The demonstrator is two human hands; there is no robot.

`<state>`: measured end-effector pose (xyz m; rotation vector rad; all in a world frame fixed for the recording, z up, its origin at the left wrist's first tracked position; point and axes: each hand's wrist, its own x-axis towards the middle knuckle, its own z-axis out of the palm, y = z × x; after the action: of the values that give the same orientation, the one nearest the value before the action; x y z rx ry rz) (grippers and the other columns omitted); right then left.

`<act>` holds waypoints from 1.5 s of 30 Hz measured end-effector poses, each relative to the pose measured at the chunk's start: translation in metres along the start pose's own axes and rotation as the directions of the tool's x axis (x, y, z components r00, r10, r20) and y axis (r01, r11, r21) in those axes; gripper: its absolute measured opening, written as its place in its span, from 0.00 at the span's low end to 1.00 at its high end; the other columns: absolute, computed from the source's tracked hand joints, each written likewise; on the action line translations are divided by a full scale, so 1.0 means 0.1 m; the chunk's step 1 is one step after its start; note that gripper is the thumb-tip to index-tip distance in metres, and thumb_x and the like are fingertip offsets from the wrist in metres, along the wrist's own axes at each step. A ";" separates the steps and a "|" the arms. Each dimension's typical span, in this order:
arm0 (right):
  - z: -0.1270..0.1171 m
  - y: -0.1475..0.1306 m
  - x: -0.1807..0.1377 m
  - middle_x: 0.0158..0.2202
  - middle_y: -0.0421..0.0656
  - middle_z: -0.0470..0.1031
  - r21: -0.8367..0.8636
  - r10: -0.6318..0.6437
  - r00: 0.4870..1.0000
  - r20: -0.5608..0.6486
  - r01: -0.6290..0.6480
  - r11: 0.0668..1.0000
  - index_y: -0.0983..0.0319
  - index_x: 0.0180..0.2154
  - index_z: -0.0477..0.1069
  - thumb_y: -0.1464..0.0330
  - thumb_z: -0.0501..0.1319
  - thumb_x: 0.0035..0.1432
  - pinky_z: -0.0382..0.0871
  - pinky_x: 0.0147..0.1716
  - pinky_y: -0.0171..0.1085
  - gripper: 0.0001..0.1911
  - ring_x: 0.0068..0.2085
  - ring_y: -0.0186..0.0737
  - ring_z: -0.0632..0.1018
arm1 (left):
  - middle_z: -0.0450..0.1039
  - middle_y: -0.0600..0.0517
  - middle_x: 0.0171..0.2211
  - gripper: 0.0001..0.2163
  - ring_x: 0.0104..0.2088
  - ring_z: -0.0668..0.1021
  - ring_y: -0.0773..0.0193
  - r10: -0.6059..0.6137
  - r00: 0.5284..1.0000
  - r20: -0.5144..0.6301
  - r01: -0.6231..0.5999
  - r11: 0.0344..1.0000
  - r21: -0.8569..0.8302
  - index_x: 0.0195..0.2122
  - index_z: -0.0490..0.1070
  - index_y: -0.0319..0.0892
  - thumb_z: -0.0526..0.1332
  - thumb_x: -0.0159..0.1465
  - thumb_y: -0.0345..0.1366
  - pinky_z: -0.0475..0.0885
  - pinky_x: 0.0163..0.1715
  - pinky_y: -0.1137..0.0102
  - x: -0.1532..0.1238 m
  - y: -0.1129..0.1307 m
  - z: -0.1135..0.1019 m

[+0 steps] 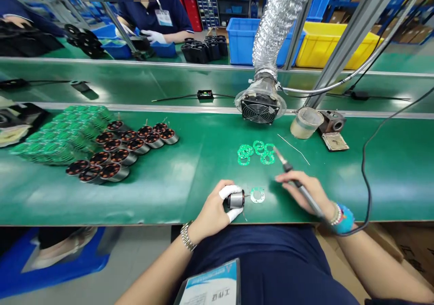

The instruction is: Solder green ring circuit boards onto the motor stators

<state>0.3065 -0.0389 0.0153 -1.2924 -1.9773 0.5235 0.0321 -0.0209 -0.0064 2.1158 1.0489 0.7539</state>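
My left hand, with white finger cots on thumb and forefinger, pinches a small metal motor stator lying on its side on the green bench. A green ring-shaped circuit board rests on the mat just right of the stator. My right hand is closed around a soldering iron, its tip pointing up-left toward a small cluster of green ring boards. A thin solder wire lies beyond the iron.
Rows of copper-wound stators and a heap of green boards lie at left. A fume-extractor fan on a foil duct, a sponge pot and an iron stand stand behind. Another person works across the conveyor.
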 end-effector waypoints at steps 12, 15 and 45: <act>0.37 -0.19 -0.06 0.41 0.46 0.75 0.018 -0.142 0.990 0.000 0.142 0.990 0.59 0.43 0.67 0.74 0.56 0.57 0.73 0.44 0.38 0.11 0.43 0.40 0.77 | 0.68 0.47 0.43 0.26 0.39 0.76 0.61 -0.142 0.990 -0.013 0.127 0.919 -0.374 0.50 0.58 0.44 0.65 0.52 0.31 0.74 0.39 0.63 -0.03 0.02 0.02; 0.38 -0.31 -0.03 0.31 0.41 0.75 0.049 0.032 0.990 -0.138 -0.026 0.998 0.58 0.40 0.66 0.71 0.59 0.56 0.74 0.34 0.34 0.09 0.30 0.35 0.77 | 0.68 0.44 0.46 0.26 0.45 0.74 0.56 -0.075 0.997 -0.012 0.071 0.980 -0.185 0.51 0.61 0.44 0.66 0.51 0.32 0.70 0.46 0.58 0.00 0.06 0.04; 0.71 -0.47 0.59 0.42 0.44 0.73 0.291 -0.204 0.941 0.270 0.122 0.949 0.59 0.47 0.61 0.61 0.66 0.50 0.70 0.44 0.38 0.25 0.43 0.39 0.75 | 0.73 0.47 0.39 0.20 0.42 0.77 0.55 -0.194 0.962 -0.190 0.203 0.979 0.025 0.42 0.61 0.42 0.66 0.51 0.41 0.63 0.53 0.53 -0.04 0.00 0.10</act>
<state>0.2100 -0.0018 0.0187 -0.9096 -2.1418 0.9153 0.0371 -0.0268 -0.0134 1.9674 1.3675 0.8487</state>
